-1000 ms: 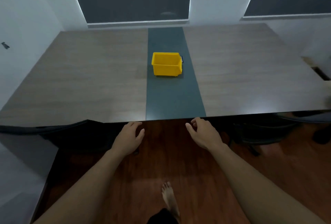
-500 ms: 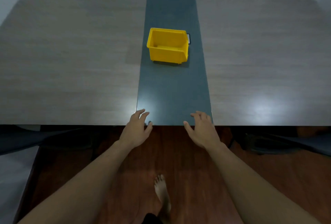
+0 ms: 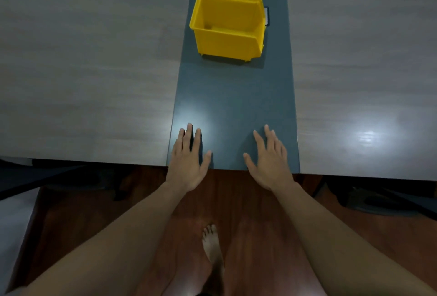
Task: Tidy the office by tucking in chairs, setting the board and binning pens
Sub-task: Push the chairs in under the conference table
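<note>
Two hands [image 3: 189, 161] [image 3: 269, 161] flat on one table [image 3: 82, 71]; one yellow bin [image 3: 228, 28].

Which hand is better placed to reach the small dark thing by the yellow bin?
Right hand, likely: the dark thing sits right of the bin; the left hand would reach across.

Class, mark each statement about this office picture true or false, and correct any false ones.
1. The yellow bin stands on the dark centre strip of the table. True.
2. The left hand grips the bin. False: it lies open at the table's near edge, apart from the bin.
3. The right hand has straight fingers. True.
4. The bin lies tipped on its side. False: it stands upright, opening upward.
</note>
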{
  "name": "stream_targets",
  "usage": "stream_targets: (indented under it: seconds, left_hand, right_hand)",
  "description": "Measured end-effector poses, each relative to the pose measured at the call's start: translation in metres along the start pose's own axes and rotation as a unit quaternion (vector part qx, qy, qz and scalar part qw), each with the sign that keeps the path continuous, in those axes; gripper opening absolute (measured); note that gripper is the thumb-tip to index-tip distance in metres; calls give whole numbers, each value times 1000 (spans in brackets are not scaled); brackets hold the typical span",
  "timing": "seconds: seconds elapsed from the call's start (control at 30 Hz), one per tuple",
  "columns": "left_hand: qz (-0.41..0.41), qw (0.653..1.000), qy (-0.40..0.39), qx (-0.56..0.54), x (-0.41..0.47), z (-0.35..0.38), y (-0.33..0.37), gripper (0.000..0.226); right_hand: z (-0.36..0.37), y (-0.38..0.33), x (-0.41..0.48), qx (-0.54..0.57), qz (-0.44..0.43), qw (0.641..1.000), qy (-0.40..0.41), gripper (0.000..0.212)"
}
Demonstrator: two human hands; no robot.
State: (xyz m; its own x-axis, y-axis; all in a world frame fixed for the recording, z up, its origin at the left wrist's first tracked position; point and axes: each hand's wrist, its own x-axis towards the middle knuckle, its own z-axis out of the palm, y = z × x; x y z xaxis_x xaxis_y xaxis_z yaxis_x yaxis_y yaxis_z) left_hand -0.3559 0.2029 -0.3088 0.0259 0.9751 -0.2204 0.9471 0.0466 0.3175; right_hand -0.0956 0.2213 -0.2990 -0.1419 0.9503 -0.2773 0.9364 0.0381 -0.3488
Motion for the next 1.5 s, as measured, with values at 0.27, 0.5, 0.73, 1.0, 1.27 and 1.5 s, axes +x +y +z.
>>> stream_targets:
  seconds: [0.27, 0.5, 0.73, 1.0, 1.27, 1.5]
  left_hand:
    - [5, 989, 112, 98, 10, 33, 0, 78]
    - [8, 983, 150, 109, 14, 43, -2, 83]
    - [11, 980, 164, 115, 22, 44, -5, 84]
    - [13, 978, 176, 110, 41, 41, -6, 86]
    - [17, 977, 181, 112, 64, 37, -7, 85]
    - [17, 976, 186, 108, 84, 35, -6, 85]
  right_hand:
    - [32, 9, 6, -80, 0, 984, 158, 79]
    - [41, 13, 9, -95, -5, 977, 189, 81]
    - [40, 12, 17, -109, -4, 975, 192, 82]
    - [35, 11, 35, -113, -4, 975, 193, 83]
    - [29, 10, 57, -110, -1, 974, 198, 83]
    - [22, 11, 75, -114, 3, 974, 194, 83]
